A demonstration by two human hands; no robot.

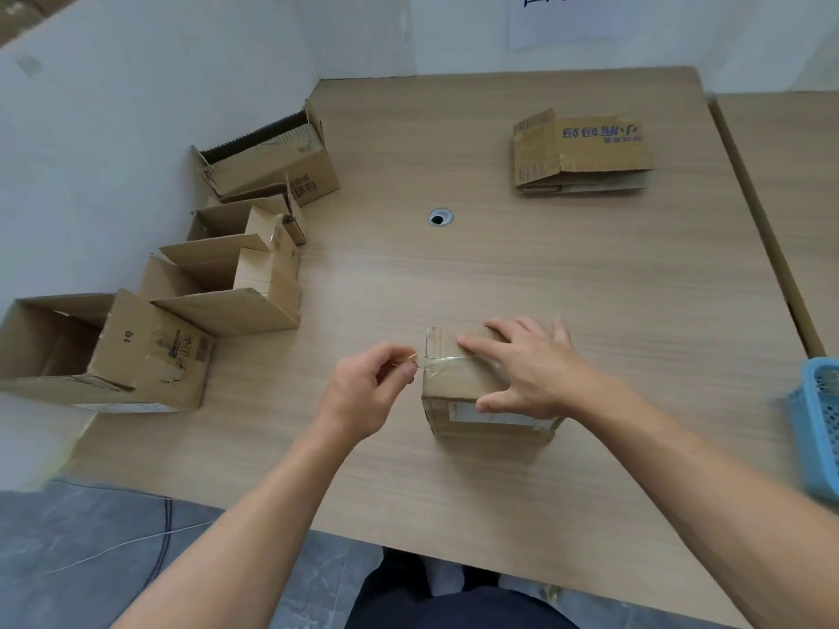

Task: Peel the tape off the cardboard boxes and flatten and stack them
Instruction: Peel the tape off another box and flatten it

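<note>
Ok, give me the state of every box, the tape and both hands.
Small brown cardboard box, closed, taped, standing unflattened.
Clear tape strip, end lifted at the box's left edge.
Left hand, pinching grip on the tape end.
Right hand, fingers spread flat, pressing the box top.
Brown cardboard boxes along the left wall, open, unflattened.
Printed cardboard pieces far right, flattened and stacked.

1. I see two arms coming in from the near edge: left forearm (pixel 236 528) & right forearm (pixel 681 469), both bare as far as the frame shows.
2. Left hand (pixel 363 392) & right hand (pixel 535 370): bare too.
3. Near centre: dark navy trousers (pixel 454 606), plain fabric.
4. Just far of them: white footwear (pixel 447 578), blurry; shoes or socks, can't tell.
</note>
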